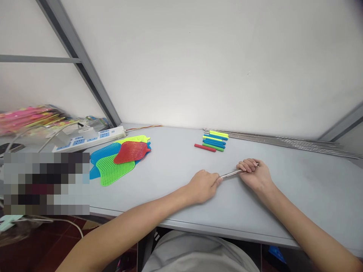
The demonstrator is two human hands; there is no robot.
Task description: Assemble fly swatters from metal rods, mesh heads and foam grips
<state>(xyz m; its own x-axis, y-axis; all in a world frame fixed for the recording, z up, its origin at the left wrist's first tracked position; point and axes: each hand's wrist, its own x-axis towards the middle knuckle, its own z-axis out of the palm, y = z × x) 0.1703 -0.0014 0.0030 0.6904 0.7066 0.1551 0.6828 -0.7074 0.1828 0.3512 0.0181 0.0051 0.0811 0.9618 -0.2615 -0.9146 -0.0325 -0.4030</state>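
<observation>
Between my hands runs a short, shiny metal rod (231, 174), slanting up to the right above the grey table (176, 166). My left hand (203, 186) is closed around its left end. My right hand (255, 176), palm partly turned up, has its fingers curled round the other end, and a bit of metal shows by the fingertips. Beyond the hands lies a small group of coloured handle tubes: a red tube (204, 147), a green tube (213, 147), and several blue and yellow ones. What sits inside my left fist is hidden.
Fly swatter heads overlap on the left, including a red head (132, 152) and a green head (115, 170). Behind them is a white power strip (93, 139) with cables. Long thin metal rods (283, 140) lie along the wall. Bagged colourful items (31, 118) sit far left.
</observation>
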